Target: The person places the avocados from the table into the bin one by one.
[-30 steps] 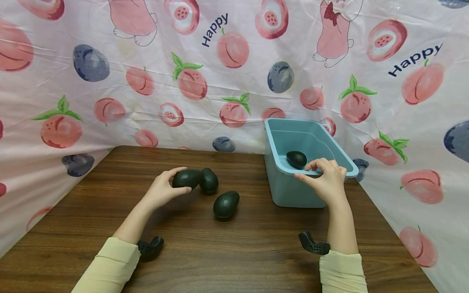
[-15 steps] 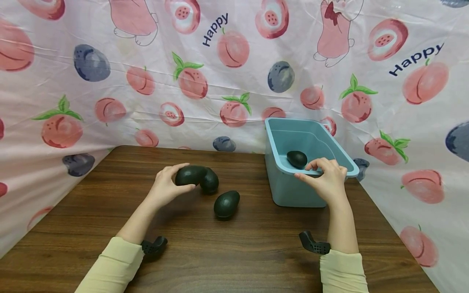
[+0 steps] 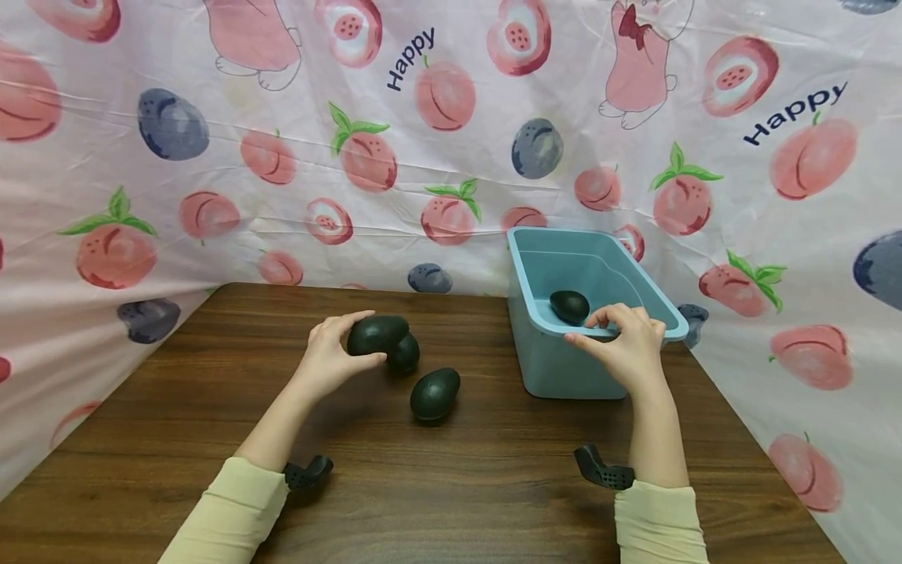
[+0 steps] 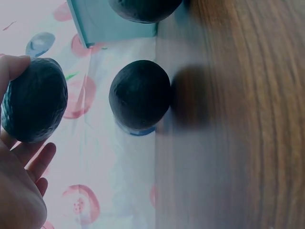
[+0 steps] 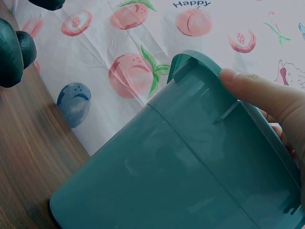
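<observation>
My left hand (image 3: 334,360) grips a dark green avocado (image 3: 377,335) between thumb and fingers, held above the table; the left wrist view shows this avocado (image 4: 35,100) off the tabletop. Just behind it a second avocado (image 3: 405,356) rests on the wood, partly covered. A third avocado (image 3: 434,394) lies nearer the front. On the right stands a light blue plastic bin (image 3: 574,368) with one avocado (image 3: 569,307) inside. My right hand (image 3: 630,348) pinches the bin's front rim, thumb outside (image 5: 243,83) and fingers over the inner side.
The brown wooden table (image 3: 451,486) carries everything. Behind and beside it hangs a pale curtain (image 3: 282,204) printed with peaches, rabbits and blue fruit. A black wrist mount (image 3: 308,473) sits on the left forearm, another mount (image 3: 604,468) on the right.
My left hand has raised its avocado slightly and shifted it to the right, covering more of the avocado behind. The right hand and the bin have stayed where they were.
</observation>
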A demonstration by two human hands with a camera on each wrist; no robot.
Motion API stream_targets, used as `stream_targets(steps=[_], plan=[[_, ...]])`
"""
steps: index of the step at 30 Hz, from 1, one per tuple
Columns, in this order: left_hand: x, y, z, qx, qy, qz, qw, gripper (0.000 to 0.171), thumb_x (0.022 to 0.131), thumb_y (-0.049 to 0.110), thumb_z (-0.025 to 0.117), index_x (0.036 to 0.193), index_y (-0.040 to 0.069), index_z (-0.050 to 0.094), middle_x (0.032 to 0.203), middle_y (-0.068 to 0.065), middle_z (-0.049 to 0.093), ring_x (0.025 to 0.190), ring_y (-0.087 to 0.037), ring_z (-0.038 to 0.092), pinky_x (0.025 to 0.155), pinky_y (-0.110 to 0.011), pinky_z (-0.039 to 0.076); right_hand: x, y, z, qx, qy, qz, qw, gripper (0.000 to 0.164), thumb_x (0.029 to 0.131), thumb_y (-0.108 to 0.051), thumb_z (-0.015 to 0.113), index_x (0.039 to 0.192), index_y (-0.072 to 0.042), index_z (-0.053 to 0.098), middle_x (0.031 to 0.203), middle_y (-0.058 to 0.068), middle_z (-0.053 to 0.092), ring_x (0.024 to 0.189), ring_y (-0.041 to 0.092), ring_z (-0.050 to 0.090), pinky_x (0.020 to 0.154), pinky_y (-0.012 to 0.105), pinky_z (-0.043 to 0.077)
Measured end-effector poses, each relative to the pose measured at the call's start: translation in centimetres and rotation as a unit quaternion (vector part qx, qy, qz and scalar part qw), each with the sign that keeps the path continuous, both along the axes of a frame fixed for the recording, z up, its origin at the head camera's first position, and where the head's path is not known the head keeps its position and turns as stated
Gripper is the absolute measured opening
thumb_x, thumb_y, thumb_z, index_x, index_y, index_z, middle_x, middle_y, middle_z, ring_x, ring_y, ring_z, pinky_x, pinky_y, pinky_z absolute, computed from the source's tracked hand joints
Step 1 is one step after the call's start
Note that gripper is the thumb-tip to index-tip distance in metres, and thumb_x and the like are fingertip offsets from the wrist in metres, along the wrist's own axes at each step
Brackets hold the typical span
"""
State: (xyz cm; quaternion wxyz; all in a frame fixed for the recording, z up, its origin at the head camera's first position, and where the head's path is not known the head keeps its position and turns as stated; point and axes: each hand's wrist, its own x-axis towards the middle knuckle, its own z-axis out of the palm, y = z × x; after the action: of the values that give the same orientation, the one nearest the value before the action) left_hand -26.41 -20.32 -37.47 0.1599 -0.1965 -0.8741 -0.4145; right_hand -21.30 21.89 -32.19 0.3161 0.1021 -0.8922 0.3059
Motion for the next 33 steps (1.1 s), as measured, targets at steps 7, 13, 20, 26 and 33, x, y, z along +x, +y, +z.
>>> stream_targets(steps=[7, 13, 20, 26, 33], plan=[[0.0, 0.3, 0.7, 0.009, -0.016, -0.003, 0.9998, 0.071, 0.072, 0.034, 0.084, 0.135, 0.015, 0.056, 0.127, -0.010, 0.056, 0.119, -0.032, 0.039, 0.103, -0.056, 0.019, -0.1, -0.2, 0.0, 0.004, -0.001, -0.002, 1.000, 0.032, 0.071, -0.031, 0.086, 0.080, -0.012, 0.062, 0.081, 0.003, 0.058, 0.083, 0.020, 0.038, 0.084, 0.051, 0.016], [-0.5, 0.8, 1.2, 0.022, -0.014, -0.009, 0.9996, 0.071, 0.072, 0.035, 0.085, 0.134, 0.016, 0.056, 0.124, -0.009, 0.056, 0.117, -0.030, 0.040, 0.103, -0.054, 0.019, 0.0, -0.4, 0.1, 0.004, -0.002, -0.007, 1.000, 0.032, 0.070, -0.030, 0.087, 0.080, -0.011, 0.063, 0.081, 0.004, 0.058, 0.082, 0.018, 0.038, 0.084, 0.051, 0.017], [-1.1, 1.8, 1.9, 0.040, -0.013, -0.006, 0.9991, 0.070, 0.071, 0.034, 0.085, 0.133, 0.015, 0.057, 0.124, -0.009, 0.056, 0.122, -0.033, 0.036, 0.101, -0.056, 0.024, -0.1, -0.6, 0.2, 0.005, -0.007, -0.011, 1.000, 0.032, 0.070, -0.030, 0.087, 0.080, -0.011, 0.063, 0.081, 0.004, 0.058, 0.081, 0.018, 0.037, 0.083, 0.051, 0.017], [-1.1, 2.8, 2.6, 0.057, -0.041, -0.011, 0.9975, 0.069, 0.073, 0.036, 0.083, 0.134, 0.019, 0.056, 0.131, -0.009, 0.052, 0.130, -0.037, 0.026, 0.098, -0.060, 0.029, -0.1, -0.6, 0.1, 0.005, -0.003, -0.009, 1.000, 0.032, 0.070, -0.029, 0.087, 0.079, -0.011, 0.063, 0.082, 0.004, 0.059, 0.081, 0.018, 0.038, 0.083, 0.051, 0.017], [-1.1, 3.7, 3.1, 0.060, -0.053, -0.013, 0.9967, 0.069, 0.074, 0.040, 0.082, 0.135, 0.021, 0.056, 0.133, -0.008, 0.051, 0.130, -0.037, 0.027, 0.097, -0.060, 0.031, -0.1, -0.5, 0.3, 0.004, -0.008, -0.009, 1.000, 0.031, 0.071, -0.030, 0.086, 0.080, -0.011, 0.063, 0.082, 0.004, 0.058, 0.082, 0.019, 0.038, 0.084, 0.051, 0.016]])
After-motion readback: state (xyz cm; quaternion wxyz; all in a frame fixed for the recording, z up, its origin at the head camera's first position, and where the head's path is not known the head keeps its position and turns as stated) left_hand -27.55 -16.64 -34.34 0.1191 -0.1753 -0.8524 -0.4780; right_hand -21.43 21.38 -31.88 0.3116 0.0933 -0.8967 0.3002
